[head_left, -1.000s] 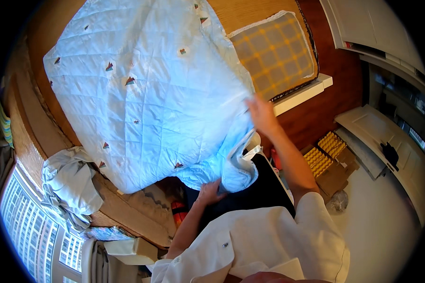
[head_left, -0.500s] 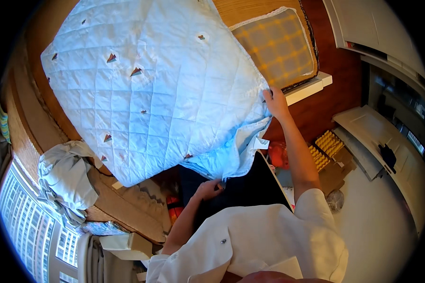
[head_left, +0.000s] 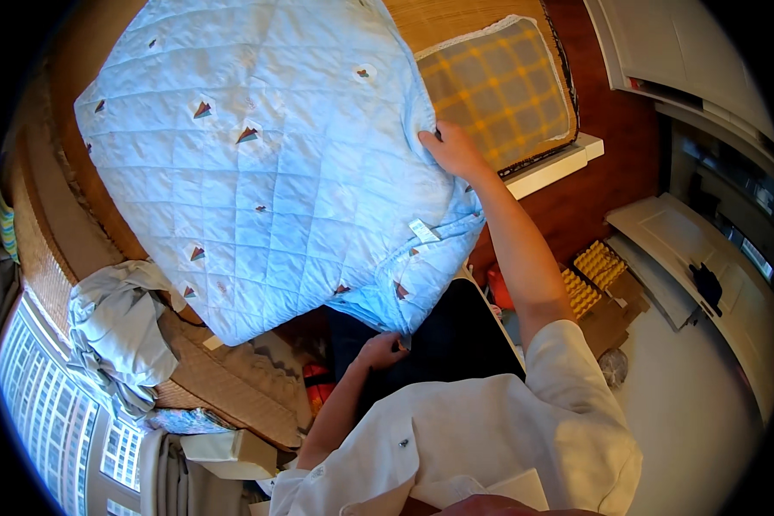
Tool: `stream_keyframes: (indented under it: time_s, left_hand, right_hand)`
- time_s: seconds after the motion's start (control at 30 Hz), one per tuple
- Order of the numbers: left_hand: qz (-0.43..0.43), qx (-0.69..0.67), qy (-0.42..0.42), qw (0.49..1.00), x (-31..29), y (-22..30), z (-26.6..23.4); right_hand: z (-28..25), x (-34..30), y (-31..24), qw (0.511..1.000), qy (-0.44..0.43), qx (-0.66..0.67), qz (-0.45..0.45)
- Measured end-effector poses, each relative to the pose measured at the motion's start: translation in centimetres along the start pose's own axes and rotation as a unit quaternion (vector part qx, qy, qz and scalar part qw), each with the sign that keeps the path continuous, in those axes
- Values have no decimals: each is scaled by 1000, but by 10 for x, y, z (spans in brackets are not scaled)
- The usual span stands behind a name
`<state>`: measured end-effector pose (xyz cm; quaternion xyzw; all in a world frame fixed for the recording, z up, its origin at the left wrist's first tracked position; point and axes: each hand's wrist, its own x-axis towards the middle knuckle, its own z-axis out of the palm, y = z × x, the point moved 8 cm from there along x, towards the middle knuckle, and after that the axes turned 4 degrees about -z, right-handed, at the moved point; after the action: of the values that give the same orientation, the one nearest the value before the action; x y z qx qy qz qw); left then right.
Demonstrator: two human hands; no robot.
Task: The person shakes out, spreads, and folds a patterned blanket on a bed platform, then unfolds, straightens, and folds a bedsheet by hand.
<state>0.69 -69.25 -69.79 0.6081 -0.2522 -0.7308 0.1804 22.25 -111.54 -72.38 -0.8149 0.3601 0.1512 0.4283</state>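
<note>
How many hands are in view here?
2: the right hand grips the right edge of the light-blue quilt, near the plaid cushion; the left hand pinches the quilt's lower corner. No other hand shows.

Blue quilt (head_left: 297,176) cut off at top edge

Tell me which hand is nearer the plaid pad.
The right hand, gripping the quilt beside the pad; the left hand holds the quilt farther down.
</note>
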Motion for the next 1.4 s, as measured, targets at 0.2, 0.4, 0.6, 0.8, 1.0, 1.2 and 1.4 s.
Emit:
stream_keyframes:
  time_s: [0.2, 0.4, 0.6, 0.8, 1.0, 1.2, 1.4]
  left_hand:
    - [17, -46, 119, 992, 4, 6, -22]
    - [-82, -271, 108, 953, 18, 6, -34]
    - [-11, -370, 82, 926, 1, 70, -67]
    - [93, -250, 111, 957, -11, 79, -57]
    - [205, -229, 58, 950, -64, 144, -84]
    - [284, -217, 17, 934, -152, 193, -125]
    - [252, -182, 49, 949, -197, 176, -134]
  right_hand:
    - [2, -52, 85, 991, -1, 92, 96]
    - [8, -124, 128, 992, 101, 1, 74]
    - [21, -197, 127, 969, 139, -73, 189]
    - [63, -248, 84, 904, -3, 235, 358]
    - [64, -282, -38, 852, -192, 421, 246]
    - [38, -315, -170, 887, -213, 406, -58]
    - [35, -339, -215, 947, -107, 299, -51]
